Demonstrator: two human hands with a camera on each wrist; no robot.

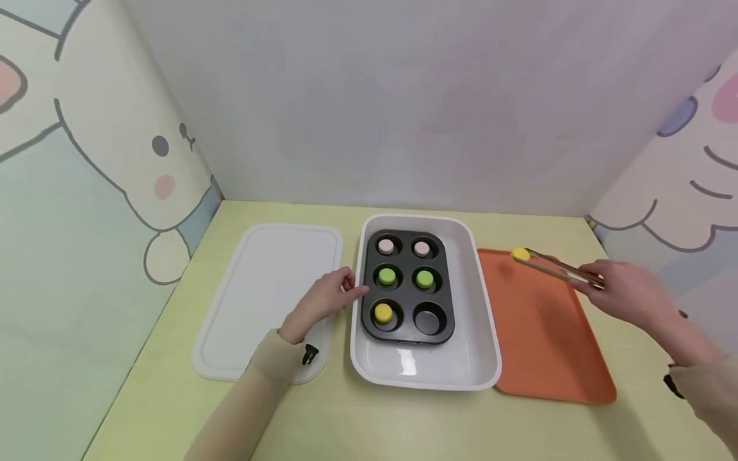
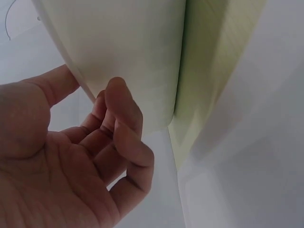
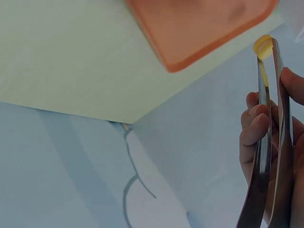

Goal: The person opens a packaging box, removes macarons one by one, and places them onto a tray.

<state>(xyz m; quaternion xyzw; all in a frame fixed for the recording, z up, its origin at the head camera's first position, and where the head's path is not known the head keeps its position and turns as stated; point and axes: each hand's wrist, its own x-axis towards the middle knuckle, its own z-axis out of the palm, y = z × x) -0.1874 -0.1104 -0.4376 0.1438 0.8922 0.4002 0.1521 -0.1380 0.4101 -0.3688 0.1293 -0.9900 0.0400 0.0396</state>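
My right hand (image 1: 634, 294) grips metal tongs (image 3: 283, 156), which pinch a yellow macaron (image 1: 521, 254) at their tips. The macaron is in the air over the back of an orange tray (image 1: 542, 346). My left hand (image 1: 323, 296) holds the left rim of a white tub (image 1: 466, 288), thumb over the rim and fingers curled along the outer wall. Inside the tub lies a dark muffin tin (image 1: 407, 296). Two pink macarons (image 1: 385, 246) sit in its back cups, two green ones (image 1: 387, 276) in the middle and a yellow one (image 1: 383, 313) front left. The front right cup (image 1: 428, 321) is bare.
A white board (image 1: 265, 288) lies left of the tub, under my left forearm. The tub stands between it and the orange tray on a pale yellow table (image 1: 357, 422). Walls with cartoon drawings close in the left and right sides, and a plain wall (image 1: 375, 115) the back.
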